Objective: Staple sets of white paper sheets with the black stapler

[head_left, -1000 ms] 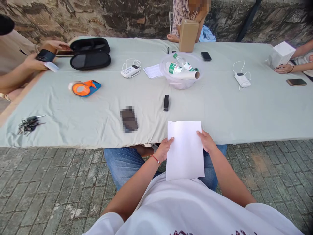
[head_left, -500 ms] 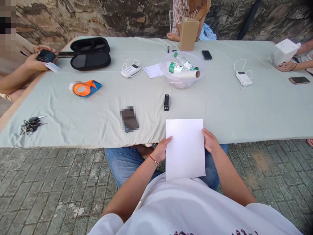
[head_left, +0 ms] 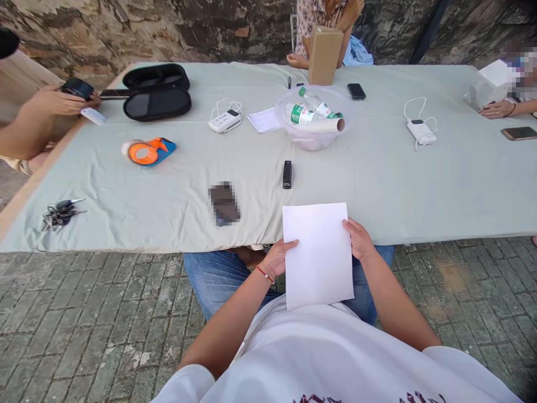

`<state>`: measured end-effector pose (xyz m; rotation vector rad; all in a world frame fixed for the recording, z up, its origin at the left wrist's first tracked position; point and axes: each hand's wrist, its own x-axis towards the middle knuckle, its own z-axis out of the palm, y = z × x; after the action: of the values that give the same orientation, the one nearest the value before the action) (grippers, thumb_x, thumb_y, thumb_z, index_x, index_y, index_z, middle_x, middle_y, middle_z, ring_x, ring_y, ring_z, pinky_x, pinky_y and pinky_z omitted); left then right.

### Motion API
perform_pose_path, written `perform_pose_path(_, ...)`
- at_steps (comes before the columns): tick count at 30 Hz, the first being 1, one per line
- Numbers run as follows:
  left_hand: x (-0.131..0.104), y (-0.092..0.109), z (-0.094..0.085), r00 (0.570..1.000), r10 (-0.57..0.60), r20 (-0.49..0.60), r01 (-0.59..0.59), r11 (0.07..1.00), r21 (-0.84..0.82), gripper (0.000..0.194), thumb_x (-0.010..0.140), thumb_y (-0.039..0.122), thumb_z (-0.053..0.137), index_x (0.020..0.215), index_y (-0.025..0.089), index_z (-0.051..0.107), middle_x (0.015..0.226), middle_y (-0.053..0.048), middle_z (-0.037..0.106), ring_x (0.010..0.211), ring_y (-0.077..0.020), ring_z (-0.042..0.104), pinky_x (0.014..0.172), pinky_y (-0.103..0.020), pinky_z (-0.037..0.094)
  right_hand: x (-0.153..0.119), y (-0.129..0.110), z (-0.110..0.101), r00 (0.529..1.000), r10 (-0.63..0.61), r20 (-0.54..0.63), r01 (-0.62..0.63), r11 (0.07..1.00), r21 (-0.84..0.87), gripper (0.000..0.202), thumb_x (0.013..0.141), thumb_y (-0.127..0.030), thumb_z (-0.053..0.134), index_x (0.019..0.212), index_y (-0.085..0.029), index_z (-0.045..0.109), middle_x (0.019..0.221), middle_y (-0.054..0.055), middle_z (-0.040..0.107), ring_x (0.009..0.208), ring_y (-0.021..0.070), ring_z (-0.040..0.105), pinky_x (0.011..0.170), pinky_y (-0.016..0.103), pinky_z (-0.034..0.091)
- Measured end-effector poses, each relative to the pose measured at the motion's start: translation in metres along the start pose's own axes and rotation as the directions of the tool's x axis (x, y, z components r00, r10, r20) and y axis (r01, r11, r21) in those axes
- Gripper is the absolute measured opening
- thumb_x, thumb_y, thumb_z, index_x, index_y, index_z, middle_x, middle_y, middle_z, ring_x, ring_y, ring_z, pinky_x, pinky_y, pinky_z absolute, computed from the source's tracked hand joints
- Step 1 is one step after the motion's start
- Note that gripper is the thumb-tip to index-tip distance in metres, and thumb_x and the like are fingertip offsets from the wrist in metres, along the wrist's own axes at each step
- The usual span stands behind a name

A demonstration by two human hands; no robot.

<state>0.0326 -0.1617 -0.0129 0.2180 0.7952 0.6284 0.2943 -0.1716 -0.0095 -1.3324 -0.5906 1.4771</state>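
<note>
A sheaf of white paper [head_left: 318, 257], with a small faint mark at its top left corner, lies across my lap and the table's near edge. My left hand [head_left: 279, 258] grips its left edge, thumb on top and fingers underneath. On the opposite edge my right hand [head_left: 358, 238] pinches it near the upper corner, the other fingers hidden behind. Just beyond the paper stands a small black stapler [head_left: 287, 174] on the cloth. To its left is a dark, blurred-out flat object [head_left: 225, 204].
A cloth-covered table [head_left: 394, 196] holds a plastic basin [head_left: 312, 141] with bottles and a roll, an orange-blue tape dispenser [head_left: 151, 151], keys [head_left: 62, 215], a black case [head_left: 157, 103], white corded devices and phones. Other people sit at the left, far side and right, near a cardboard box [head_left: 325, 56].
The paper has turned slightly counterclockwise, its top edge shifting a little left, with both hands still on it. My view has shifted slightly. At the left, a person's hands have moved slightly with a black object.
</note>
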Motion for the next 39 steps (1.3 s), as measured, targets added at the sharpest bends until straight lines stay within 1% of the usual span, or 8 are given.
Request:
perform_pose_path(3, 0.001, 0.002, -0.001, 0.999, 0.007, 0.033, -0.006, 1.0, -0.031, 0.037, 0.08, 0.014, 0.071, 0.116, 0.007, 0.067, 0.119, -0.018, 0.07, 0.101, -0.0289, 0.07, 0.1, -0.045, 0.052, -0.008, -0.002, -0.002, 0.997, 0.04, 0.071, -0.046, 0.995, 0.086, 0.039, 0.082, -0.048, 0.071, 0.111, -0.023, 0.069, 0.116, 0.006, 0.073, 0.105, 0.0255, 0.07, 0.094, 0.042, 0.055)
perform_pose_path(7, 0.008, 0.005, -0.005, 0.999, 0.048, -0.026, -0.049, 0.999, -0.024, 0.036, 0.079, 0.015, 0.072, 0.114, 0.007, 0.067, 0.117, -0.019, 0.071, 0.101, -0.0289, 0.07, 0.098, -0.045, 0.054, -0.018, 0.006, -0.006, 0.956, 0.2, 0.215, -0.207, 0.978, 0.01, 0.038, 0.079, -0.041, 0.076, 0.111, -0.02, 0.07, 0.11, 0.008, 0.075, 0.096, 0.0256, 0.073, 0.09, 0.042, 0.057)
perform_pose_path(10, 0.013, 0.008, -0.007, 0.993, 0.065, -0.096, -0.063, 0.998, 0.024, 0.038, 0.077, 0.015, 0.074, 0.113, 0.006, 0.066, 0.111, -0.02, 0.072, 0.097, -0.0296, 0.071, 0.095, -0.047, 0.055, -0.02, 0.012, -0.008, 0.945, 0.249, 0.214, -0.246, 0.968, -0.042, 0.033, 0.08, -0.039, 0.076, 0.105, -0.019, 0.071, 0.105, 0.009, 0.076, 0.091, 0.0248, 0.074, 0.088, 0.04, 0.058)
perform_pose_path(19, 0.013, 0.013, -0.01, 0.992, 0.11, -0.064, -0.112, 0.993, -0.026, 0.041, 0.075, 0.015, 0.076, 0.114, 0.008, 0.065, 0.111, -0.017, 0.072, 0.104, -0.0303, 0.069, 0.099, -0.047, 0.052, -0.03, 0.02, -0.007, 0.914, 0.338, 0.226, -0.327, 0.941, -0.085, 0.036, 0.08, -0.042, 0.076, 0.106, -0.017, 0.072, 0.107, 0.011, 0.076, 0.092, 0.0252, 0.074, 0.086, 0.039, 0.058)
perform_pose_path(23, 0.013, 0.017, -0.006, 0.98, 0.15, -0.13, -0.149, 0.989, 0.019, 0.034, 0.077, 0.022, 0.075, 0.107, 0.011, 0.065, 0.102, -0.013, 0.074, 0.098, -0.0263, 0.07, 0.094, -0.043, 0.054, -0.033, 0.022, -0.008, 0.928, 0.311, 0.204, -0.296, 0.95, -0.098, 0.035, 0.082, -0.044, 0.073, 0.107, -0.019, 0.072, 0.106, 0.009, 0.076, 0.092, 0.0251, 0.074, 0.087, 0.039, 0.058)
perform_pose_path(28, 0.026, 0.044, 0.003, 0.894, 0.398, -0.207, -0.373, 0.916, 0.15, 0.02, 0.081, 0.032, 0.071, 0.089, 0.015, 0.064, 0.088, -0.007, 0.073, 0.088, -0.0191, 0.07, 0.081, -0.031, 0.055, -0.032, 0.016, -0.01, 0.946, 0.289, 0.15, -0.277, 0.956, -0.094, 0.033, 0.08, -0.044, 0.075, 0.102, -0.019, 0.072, 0.101, 0.008, 0.077, 0.087, 0.0251, 0.074, 0.084, 0.04, 0.059)
perform_pose_path(34, 0.059, 0.091, 0.018, 0.853, 0.432, -0.292, -0.336, 0.884, 0.325, 0.015, 0.082, 0.029, 0.067, 0.078, 0.016, 0.06, 0.071, -0.002, 0.066, 0.065, -0.0128, 0.061, 0.059, -0.024, 0.047, -0.028, 0.02, -0.004, 0.971, 0.207, 0.117, -0.19, 0.972, -0.138, 0.038, 0.081, -0.05, 0.072, 0.105, -0.021, 0.072, 0.102, 0.007, 0.077, 0.092, 0.0263, 0.073, 0.087, 0.041, 0.058)
perform_pose_path(39, 0.078, 0.1, 0.021, 0.855, 0.416, -0.309, -0.303, 0.885, 0.354, 0.015, 0.081, 0.026, 0.069, 0.074, 0.016, 0.06, 0.065, 0.0, 0.062, 0.061, -0.0118, 0.057, 0.06, -0.025, 0.045, -0.022, 0.028, 0.0, 0.988, 0.125, 0.091, -0.107, 0.977, -0.186, 0.037, 0.083, -0.053, 0.068, 0.106, -0.025, 0.071, 0.108, 0.005, 0.076, 0.099, 0.0274, 0.071, 0.091, 0.043, 0.056)
